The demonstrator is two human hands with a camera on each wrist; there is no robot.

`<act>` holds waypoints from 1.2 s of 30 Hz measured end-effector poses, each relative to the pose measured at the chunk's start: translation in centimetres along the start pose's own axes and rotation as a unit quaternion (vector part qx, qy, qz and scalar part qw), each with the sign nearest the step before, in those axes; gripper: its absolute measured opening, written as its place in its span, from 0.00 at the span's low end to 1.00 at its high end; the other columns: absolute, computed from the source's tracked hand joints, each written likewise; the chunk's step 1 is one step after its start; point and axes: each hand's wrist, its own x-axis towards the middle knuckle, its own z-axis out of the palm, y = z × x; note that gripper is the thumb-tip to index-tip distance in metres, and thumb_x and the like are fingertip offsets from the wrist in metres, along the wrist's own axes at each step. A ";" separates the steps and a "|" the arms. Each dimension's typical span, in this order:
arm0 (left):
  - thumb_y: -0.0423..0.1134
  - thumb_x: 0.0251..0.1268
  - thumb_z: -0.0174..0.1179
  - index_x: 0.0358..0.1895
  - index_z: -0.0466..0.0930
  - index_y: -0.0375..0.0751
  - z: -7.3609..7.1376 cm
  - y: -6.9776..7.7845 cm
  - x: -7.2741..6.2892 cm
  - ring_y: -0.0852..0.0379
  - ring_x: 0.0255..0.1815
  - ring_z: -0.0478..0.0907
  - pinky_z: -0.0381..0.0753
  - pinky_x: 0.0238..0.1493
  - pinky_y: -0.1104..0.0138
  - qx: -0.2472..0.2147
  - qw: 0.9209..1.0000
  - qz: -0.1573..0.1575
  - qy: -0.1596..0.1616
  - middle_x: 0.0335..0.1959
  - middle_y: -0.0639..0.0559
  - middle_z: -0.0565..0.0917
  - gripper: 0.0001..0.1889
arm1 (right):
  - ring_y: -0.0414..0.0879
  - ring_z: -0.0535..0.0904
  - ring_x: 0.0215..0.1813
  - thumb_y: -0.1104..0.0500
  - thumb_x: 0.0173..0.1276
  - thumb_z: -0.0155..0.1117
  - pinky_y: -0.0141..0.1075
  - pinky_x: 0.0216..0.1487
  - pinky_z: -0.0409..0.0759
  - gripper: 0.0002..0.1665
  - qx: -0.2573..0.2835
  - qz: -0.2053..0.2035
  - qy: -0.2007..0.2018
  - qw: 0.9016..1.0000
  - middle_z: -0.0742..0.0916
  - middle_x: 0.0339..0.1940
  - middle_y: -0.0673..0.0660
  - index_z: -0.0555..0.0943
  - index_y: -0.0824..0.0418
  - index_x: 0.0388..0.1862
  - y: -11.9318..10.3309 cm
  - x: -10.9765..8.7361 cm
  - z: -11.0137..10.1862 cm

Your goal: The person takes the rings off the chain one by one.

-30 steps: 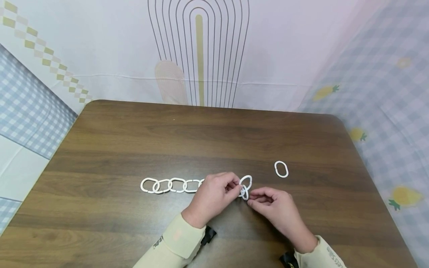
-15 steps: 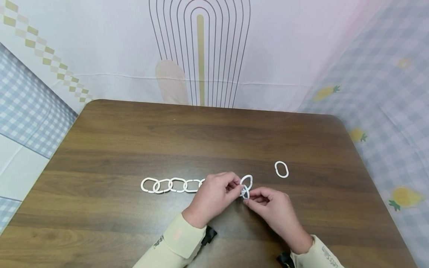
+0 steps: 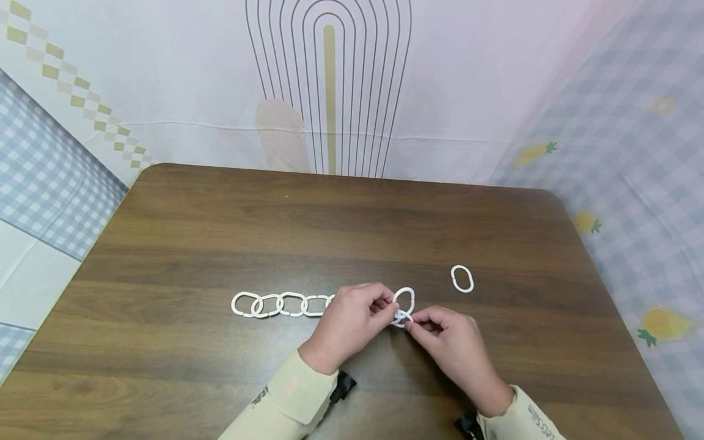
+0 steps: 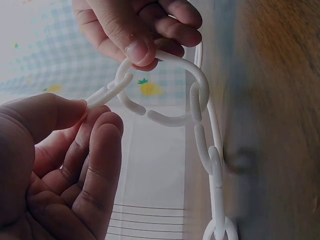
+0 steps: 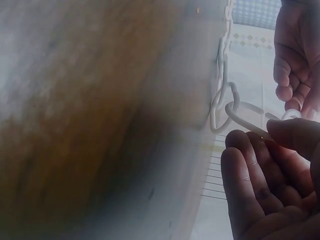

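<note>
1 brown table (image 3: 352, 226), white chain (image 3: 304, 305), patterned backdrop (image 3: 467, 73)

From my end I can read no word with certainty. On the near right, the right sleeve (image 3: 507, 418) carries a line of dark lettering (image 3: 541, 421) running lengthwise along the arm; it seems to start with "Le", and the rest is too small and blurred for me to spell out. On the near left, the left sleeve (image 3: 275, 414) bears a shorter dark print (image 3: 260, 397) just beside its folded cuff (image 3: 305, 386), its characters too tiny for me to decipher.
</note>
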 end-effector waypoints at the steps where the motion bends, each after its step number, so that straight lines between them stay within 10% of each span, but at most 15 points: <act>1: 0.34 0.62 0.67 0.31 0.85 0.46 0.0 0.0 0.0 0.69 0.28 0.79 0.80 0.33 0.75 0.000 1.000 0.000 0.000 0.28 0.60 0.85 0.03 | 0.29 0.75 0.25 0.65 0.54 0.79 0.25 0.27 0.75 0.10 -0.001 -0.003 0.001 1.000 0.85 0.24 0.39 0.88 0.49 0.26 0.0 0.0 0.0; 36: 0.35 0.61 0.66 0.26 0.83 0.49 -0.1 -0.5 0.1 0.70 0.24 0.72 0.74 0.28 0.76 0.017 1.000 -0.023 -0.010 0.22 0.65 0.78 0.07 | 0.30 0.74 0.24 0.66 0.51 0.80 0.22 0.26 0.72 0.12 -0.012 -0.034 0.025 0.999 0.85 0.24 0.39 0.88 0.50 0.26 0.5 0.1 -0.5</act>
